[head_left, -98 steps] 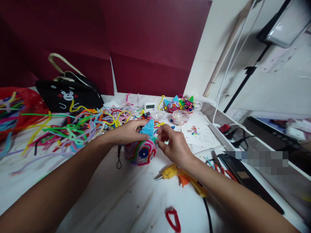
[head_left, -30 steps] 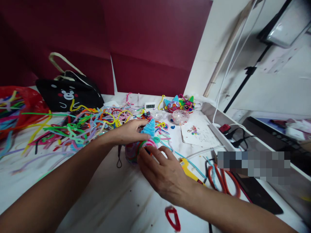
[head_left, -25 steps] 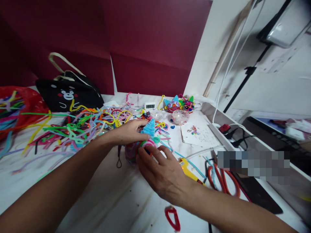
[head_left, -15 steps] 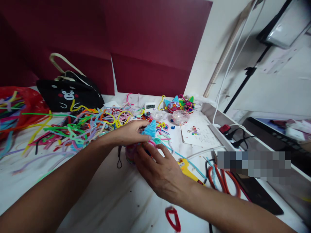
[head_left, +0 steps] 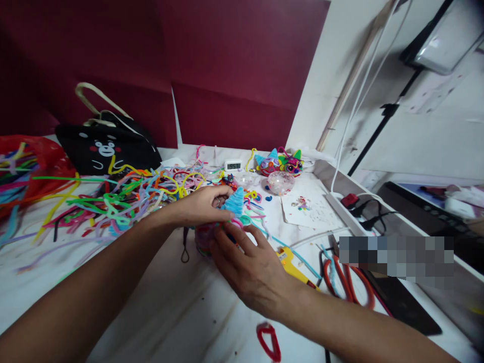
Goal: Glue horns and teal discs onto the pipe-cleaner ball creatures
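Note:
My left hand (head_left: 196, 205) is closed, with thumb and fingers pinching a light-blue pipe-cleaner triangle (head_left: 234, 202) at its lower edge. Just below it, the fingers of my right hand (head_left: 252, 267) wrap round a colourful pipe-cleaner ornament (head_left: 204, 236), mostly hidden behind both hands. The triangle stands upright at the top of this ornament; whether the two are joined I cannot tell. A dark cord loop (head_left: 185, 252) dangles beside the ornament's left side. Behind my right wrist lies a yellow glue gun (head_left: 290, 263), partly covered.
Tangled pipe cleaners (head_left: 113, 204) spread across the left, before a black bag (head_left: 108, 151). At the back stand a small digital clock (head_left: 233, 165) and two eared ornaments (head_left: 268, 164). Orange-handled scissors (head_left: 346, 280) lie right. A red pipe-cleaner loop (head_left: 269, 343) lies in front.
Almost nothing differs. Both hands keep their hold on the triangle and ornament, with only a very slight shift of the view.

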`<state>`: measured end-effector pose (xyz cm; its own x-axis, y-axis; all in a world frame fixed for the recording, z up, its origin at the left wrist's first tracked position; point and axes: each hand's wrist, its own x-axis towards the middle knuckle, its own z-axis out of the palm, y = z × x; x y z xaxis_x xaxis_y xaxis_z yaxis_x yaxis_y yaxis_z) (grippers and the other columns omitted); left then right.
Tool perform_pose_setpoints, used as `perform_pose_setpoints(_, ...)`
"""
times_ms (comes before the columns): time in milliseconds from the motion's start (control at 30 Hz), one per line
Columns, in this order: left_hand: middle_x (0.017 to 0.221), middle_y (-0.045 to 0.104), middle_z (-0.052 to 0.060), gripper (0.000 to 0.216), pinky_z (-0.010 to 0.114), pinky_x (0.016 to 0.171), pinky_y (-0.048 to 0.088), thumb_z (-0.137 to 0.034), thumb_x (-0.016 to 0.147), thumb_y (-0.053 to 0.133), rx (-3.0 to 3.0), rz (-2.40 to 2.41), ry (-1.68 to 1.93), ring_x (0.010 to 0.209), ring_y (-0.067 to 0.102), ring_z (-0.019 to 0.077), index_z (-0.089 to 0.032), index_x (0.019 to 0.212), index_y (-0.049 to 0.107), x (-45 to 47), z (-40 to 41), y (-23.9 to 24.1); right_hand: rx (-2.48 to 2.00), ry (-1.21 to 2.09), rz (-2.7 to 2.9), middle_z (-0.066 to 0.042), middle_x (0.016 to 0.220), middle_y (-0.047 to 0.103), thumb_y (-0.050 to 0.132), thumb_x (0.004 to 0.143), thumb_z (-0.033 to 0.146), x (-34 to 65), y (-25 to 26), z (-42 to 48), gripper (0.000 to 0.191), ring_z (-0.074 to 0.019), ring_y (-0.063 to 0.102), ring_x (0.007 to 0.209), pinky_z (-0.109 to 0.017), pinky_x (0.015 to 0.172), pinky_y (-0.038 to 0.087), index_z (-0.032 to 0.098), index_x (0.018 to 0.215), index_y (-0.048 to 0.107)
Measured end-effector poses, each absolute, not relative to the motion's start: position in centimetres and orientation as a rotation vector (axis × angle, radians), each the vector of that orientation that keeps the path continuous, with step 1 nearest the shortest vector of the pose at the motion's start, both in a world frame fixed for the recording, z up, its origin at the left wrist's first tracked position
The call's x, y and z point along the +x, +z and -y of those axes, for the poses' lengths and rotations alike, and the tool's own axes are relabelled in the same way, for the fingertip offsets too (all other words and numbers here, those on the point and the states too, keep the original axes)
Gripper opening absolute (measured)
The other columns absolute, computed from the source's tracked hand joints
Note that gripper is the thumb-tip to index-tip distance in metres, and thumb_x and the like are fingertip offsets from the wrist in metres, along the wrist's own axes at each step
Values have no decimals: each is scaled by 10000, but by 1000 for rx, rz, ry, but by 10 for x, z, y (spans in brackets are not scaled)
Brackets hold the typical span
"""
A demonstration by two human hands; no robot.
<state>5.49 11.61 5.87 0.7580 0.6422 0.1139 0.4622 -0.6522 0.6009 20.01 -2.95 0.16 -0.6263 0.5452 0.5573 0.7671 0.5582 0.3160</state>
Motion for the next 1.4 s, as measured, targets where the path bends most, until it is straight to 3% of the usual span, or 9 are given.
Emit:
perform_pose_setpoints(167,693,449,-52,407,224,560,355,-424,693,674,2336,-814,442,623,420,115,-172,1002,590,55,-114,63,-1065,-761,2385,-158,1342,559,367,974,148,200,0,30,369,-341,458,1225,-513,904,468,74,1287,548)
perform_pose_setpoints(500,924,634,23,347,296,747,466,-378,715,695,2301,-738,606,835,589,173,-177,988,615,43,-117,74,-1082,-776,2366,-142,1369,549,368,975,140,204,-3,30,361,-329,444,1242,-514,904,458,101,1277,562)
perform_pose_setpoints(1000,862,622,20,287,283,739,470,-373,744,707,2199,-871,878,805,579,159,-172,936,637,24,-119,87,-1117,-746,2371,-149,1382,541,404,958,125,216,-1,33,361,-332,467,1222,-509,894,462,79,1283,553)
perform_pose_setpoints(1267,1007,652,28,311,289,829,473,-397,789,680,1972,-1017,926,929,594,176,-172,991,607,7,-111,79,-1124,-731,2366,-146,1387,538,427,956,137,222,-4,36,352,-332,456,1233,-510,899,458,90,1277,562)
perform_pose_setpoints(1400,1070,641,18,278,337,979,415,-381,846,648,1861,-1038,988,1067,564,195,-189,1039,594,-9,-113,64,-1131,-736,2370,-143,1375,549,425,953,122,224,-2,38,346,-330,470,1229,-501,902,460,88,1266,569)
